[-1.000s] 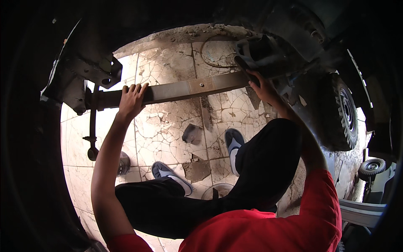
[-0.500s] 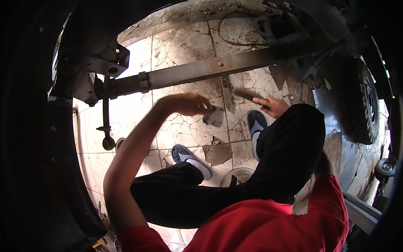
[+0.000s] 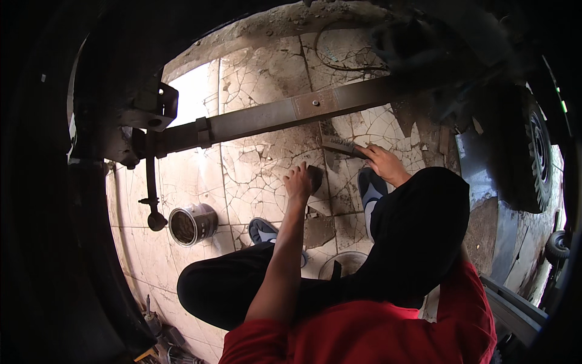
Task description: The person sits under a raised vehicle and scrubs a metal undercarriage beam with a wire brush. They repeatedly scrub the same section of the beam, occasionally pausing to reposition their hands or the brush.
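My left hand (image 3: 298, 181) is low over the cracked tiles between my feet, back upward and fingers partly bent. Against its thumb side sits a small dark block (image 3: 315, 176), apparently gripped between thumb and fingers; the thumb is mostly hidden. Beyond my right knee, my right hand (image 3: 387, 164) grips the narrow end of a long, flat, brush-like tool (image 3: 341, 145). Its wider, marked end points left, just past the block. The tool's underside is out of sight, so any bristles cannot be made out.
A metal bar (image 3: 260, 121) of a vehicle's underside crosses ahead of my hands, with a hanging rod (image 3: 153, 182) at left. An open paint can (image 3: 193, 224) stands left of my foot. A round basin (image 3: 343, 265) is partly under my leg. A tire (image 3: 533, 155) stands right.
My left hand has come down and nearer to me, its forearm swinging right, so the can is uncovered. The tool in my right hand has tilted flatter, its marked side showing. The view has shifted slightly.
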{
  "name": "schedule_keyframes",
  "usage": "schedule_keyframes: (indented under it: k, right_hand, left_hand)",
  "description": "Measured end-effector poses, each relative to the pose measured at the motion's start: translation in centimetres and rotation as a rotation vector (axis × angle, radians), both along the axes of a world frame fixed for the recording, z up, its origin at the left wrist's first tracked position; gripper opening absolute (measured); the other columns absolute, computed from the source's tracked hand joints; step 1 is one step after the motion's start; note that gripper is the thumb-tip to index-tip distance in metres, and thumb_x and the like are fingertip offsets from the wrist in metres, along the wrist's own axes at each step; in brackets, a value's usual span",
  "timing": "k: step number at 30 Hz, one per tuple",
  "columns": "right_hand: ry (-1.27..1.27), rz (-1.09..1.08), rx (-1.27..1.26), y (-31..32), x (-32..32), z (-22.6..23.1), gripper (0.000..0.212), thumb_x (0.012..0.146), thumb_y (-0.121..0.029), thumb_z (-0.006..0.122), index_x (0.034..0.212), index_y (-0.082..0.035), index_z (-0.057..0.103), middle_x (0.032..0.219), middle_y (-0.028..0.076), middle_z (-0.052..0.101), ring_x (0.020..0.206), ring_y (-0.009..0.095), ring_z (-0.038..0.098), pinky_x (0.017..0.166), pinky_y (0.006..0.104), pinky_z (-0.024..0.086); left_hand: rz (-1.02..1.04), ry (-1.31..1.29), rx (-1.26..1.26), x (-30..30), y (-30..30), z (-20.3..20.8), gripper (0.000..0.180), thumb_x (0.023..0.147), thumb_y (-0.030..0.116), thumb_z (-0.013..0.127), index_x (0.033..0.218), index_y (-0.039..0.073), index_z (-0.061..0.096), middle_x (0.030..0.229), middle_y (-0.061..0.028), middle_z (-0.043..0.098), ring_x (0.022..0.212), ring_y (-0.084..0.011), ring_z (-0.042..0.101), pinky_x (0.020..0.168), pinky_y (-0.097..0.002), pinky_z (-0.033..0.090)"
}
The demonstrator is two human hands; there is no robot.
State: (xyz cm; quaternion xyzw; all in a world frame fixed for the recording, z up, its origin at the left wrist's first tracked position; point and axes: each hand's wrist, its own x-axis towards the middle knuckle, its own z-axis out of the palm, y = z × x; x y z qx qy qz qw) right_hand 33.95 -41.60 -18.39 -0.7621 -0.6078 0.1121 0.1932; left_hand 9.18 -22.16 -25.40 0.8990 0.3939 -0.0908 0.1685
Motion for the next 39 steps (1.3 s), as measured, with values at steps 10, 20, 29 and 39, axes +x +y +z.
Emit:
schedule_keyframes:
  k: [10,20,29,39]
  right_hand:
    - [0.298,-0.080,-0.234,-2.4,2.4,11.1,0.057,0.094,-0.029,0.073,0.146,-0.015,0.053,0.129,0.009,0.059,0.114,0.024,0.064,0.098,0.0381,0.050]
    - [0.327,0.165,-0.256,4.5,6.8,29.4,0.059,0.098,-0.031,0.070,0.148,-0.008,0.049,0.113,0.013,0.073,0.101,0.021,0.071,0.089,0.0368,0.058]
    - [0.038,0.405,-0.641,5.9,-4.3,36.5,0.067,0.096,-0.049,0.066,0.151,-0.016,0.046,0.121,0.019,0.068,0.113,0.035,0.067,0.096,0.0435,0.055]
    - [0.046,0.741,-0.693,2.3,-8.6,31.5,0.068,0.095,-0.045,0.067,0.153,-0.022,0.040,0.122,0.016,0.065,0.111,0.036,0.067,0.093,0.0486,0.056]
  left_hand:
    - [0.167,-0.143,-0.310,-0.4,0.4,-0.9,0.044,0.089,0.023,0.069,0.129,0.010,0.057,0.117,-0.0189,0.071,0.111,-0.0357,0.068,0.094,-0.0520,0.048]
    - [-0.257,-0.173,-0.695,5.1,4.0,12.2,0.051,0.087,0.017,0.078,0.131,0.005,0.055,0.120,-0.0177,0.068,0.108,-0.0270,0.066,0.090,-0.0371,0.053]
    - [-0.113,-0.897,-0.511,12.6,2.7,20.9,0.015,0.091,0.006,0.066,0.106,0.006,0.064,0.096,-0.0132,0.068,0.091,-0.0268,0.069,0.082,-0.0378,0.052]
    - [-0.241,-0.591,0.389,20.0,-1.1,18.8,0.044,0.097,0.036,0.062,0.122,0.000,0.068,0.149,-0.0196,0.049,0.139,-0.0399,0.043,0.107,-0.0576,0.037]
